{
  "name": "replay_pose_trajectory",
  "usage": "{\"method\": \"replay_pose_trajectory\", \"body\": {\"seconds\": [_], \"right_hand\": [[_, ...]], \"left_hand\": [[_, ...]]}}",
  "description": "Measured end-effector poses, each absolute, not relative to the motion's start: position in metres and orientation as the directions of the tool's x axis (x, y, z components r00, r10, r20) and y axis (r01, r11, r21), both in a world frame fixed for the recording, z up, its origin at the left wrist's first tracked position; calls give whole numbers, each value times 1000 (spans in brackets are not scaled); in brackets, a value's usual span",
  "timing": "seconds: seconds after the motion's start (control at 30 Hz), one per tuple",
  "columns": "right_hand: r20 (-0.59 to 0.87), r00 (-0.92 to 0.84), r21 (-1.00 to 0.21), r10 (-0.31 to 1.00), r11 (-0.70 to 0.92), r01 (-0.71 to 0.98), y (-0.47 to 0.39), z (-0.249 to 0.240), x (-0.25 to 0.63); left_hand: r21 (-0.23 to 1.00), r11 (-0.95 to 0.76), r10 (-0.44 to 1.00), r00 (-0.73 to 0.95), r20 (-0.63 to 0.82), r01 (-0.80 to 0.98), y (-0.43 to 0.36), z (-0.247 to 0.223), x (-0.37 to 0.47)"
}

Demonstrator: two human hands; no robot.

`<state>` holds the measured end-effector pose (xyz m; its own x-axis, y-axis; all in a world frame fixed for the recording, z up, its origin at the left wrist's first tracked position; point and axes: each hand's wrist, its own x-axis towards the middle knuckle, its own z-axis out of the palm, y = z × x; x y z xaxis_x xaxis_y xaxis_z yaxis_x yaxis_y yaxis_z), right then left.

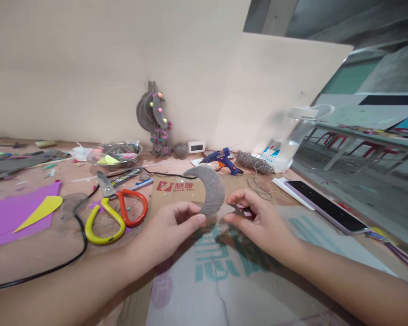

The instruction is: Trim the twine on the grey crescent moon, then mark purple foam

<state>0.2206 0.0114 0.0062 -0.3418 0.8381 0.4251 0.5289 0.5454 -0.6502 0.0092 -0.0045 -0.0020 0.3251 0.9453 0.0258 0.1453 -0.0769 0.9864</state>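
Note:
Between the thumb and fingers of my left hand is a crescent wrapped in grey yarn, pinched at its lower end and standing upright. My right hand is just right of it, thumb and fingers curled in a pinch. Something small and dark shows between those fingers, too little of it to name. Both hands are above a cardboard sheet and a pale plastic sheet with green print. Scissors with one yellow and one red handle lie left of my left hand.
A blue glue gun, a grey yarn skein, a small white clock and a water jug stand behind. A pom-pom moon ornament hangs on the wall. Purple sheets lie left; a phone lies right. A black cord crosses the left side.

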Motion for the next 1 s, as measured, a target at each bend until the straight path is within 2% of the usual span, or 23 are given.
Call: {"method": "replay_pose_trajectory", "body": {"seconds": [0.1,0.2,0.43,0.67,1.0], "right_hand": [[256,-349,-795,902,402,455,12,9,215],[173,-354,-852,919,320,415,9,11,212],[126,-349,-837,929,288,465,1,12,207],[81,-370,-870,926,247,426,3,10,209],[72,-376,-848,924,255,465,1,10,208]], "left_hand": [[974,-111,921,389,25,200,-8,2,10],[968,-102,904,428,-5,228,-11,4,10],[941,-220,898,431,92,258,-8,2,8],[927,-232,887,455,77,296,-8,4,7],[886,-295,869,486,93,358,-8,2,7]]}}
